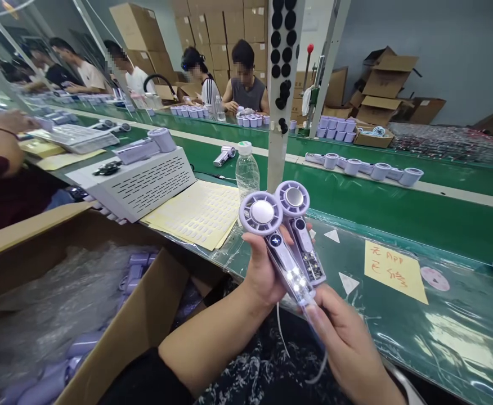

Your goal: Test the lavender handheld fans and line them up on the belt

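Observation:
My left hand is closed around two lilac handheld fans, held upright at a slant above the table edge. The front fan has a lit display and bright lights in its clear handle. Behind it and to the right, the second fan has a dark display. My right hand pinches the end of a white cable at the bottom of the front fan's handle. The cable loops down below both hands; its plug is mostly hidden by my fingers.
A water bottle stands behind the fans. Left are sticker sheets, a slotted metal box and a carton of fans. A handwritten yellow note lies right. Fans line the conveyor; co-workers sit beyond.

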Motion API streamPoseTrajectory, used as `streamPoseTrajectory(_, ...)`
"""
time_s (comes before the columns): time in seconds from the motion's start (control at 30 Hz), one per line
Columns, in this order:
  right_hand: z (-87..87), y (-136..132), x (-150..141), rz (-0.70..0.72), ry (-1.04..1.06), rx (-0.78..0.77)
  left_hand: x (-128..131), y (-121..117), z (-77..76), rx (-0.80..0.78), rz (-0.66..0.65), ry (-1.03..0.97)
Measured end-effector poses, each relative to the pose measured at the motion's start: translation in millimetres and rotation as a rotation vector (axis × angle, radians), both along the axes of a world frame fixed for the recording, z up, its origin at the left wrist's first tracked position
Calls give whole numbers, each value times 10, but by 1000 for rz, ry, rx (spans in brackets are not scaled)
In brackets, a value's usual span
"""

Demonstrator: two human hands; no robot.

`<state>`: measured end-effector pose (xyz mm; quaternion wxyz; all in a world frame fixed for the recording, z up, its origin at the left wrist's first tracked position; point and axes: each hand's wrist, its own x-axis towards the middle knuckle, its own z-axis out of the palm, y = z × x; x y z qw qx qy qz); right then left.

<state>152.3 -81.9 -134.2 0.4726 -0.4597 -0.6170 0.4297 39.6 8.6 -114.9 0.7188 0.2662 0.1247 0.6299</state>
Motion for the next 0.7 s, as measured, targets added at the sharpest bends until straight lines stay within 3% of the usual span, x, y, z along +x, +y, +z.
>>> streamPoseTrajectory(0.2, -18, 31, -12, -34, 30, 173, -64, -11, 102, -154, -92, -160)
streamPoseTrajectory(0.37, -114, 6, -62, -178, 104, -74, -110, 18, 34, -21, -137, -102)
streamPoseTrajectory(0.53, -165, -11, -145, -247, 252, -212, -74, 0, -94, 86, -15, 83)
streamPoseTrajectory(0.7, -83, 61, -53, -130, 141, -204, -80, 40, -143, 94, -8, 101)
